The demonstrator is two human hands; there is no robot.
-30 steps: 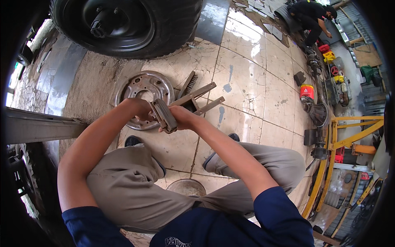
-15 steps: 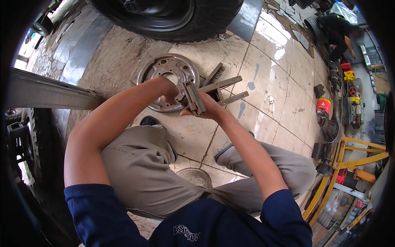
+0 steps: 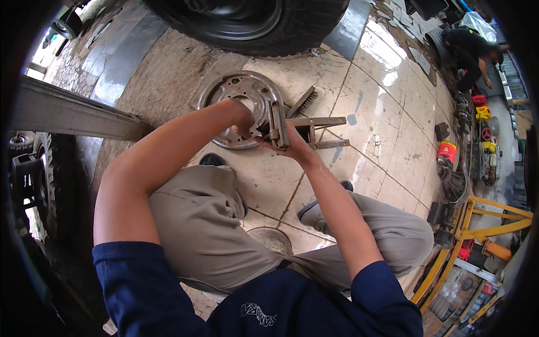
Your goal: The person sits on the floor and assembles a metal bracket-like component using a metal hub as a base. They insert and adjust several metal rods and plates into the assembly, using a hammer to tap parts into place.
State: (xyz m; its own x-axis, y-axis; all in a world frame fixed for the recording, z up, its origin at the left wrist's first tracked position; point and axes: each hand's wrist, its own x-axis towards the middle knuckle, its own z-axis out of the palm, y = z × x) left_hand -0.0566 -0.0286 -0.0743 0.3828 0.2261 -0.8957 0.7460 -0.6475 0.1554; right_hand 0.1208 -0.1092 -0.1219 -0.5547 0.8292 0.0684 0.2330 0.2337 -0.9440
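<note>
My right hand (image 3: 296, 147) is closed round a rusty metal bracket (image 3: 278, 124), whose two flat prongs point right, roughly level. Close to the bracket's left side is my left hand (image 3: 242, 122), its fingers curled inward; whatever they may hold is hidden. Beneath my left hand and wrist, a round brake backing plate (image 3: 264, 85) with several holes lies on the tiled floor. A wire brush (image 3: 303, 102) rests just right of the plate, bristles facing right, partly behind the bracket.
A large tyre (image 3: 314, 28) stands beyond the plate. Left is a grey metal beam (image 3: 78, 112); between my legs, a round container (image 3: 270, 238). On the right are a red can (image 3: 447, 150), axle parts (image 3: 455, 185) and a yellow frame (image 3: 494, 230). Another person (image 3: 466, 50) bends over at far right.
The bracket has turned slightly clockwise in my right hand, so its prongs lie more level. My left hand stays beside it. The whole view has shifted a little.
</note>
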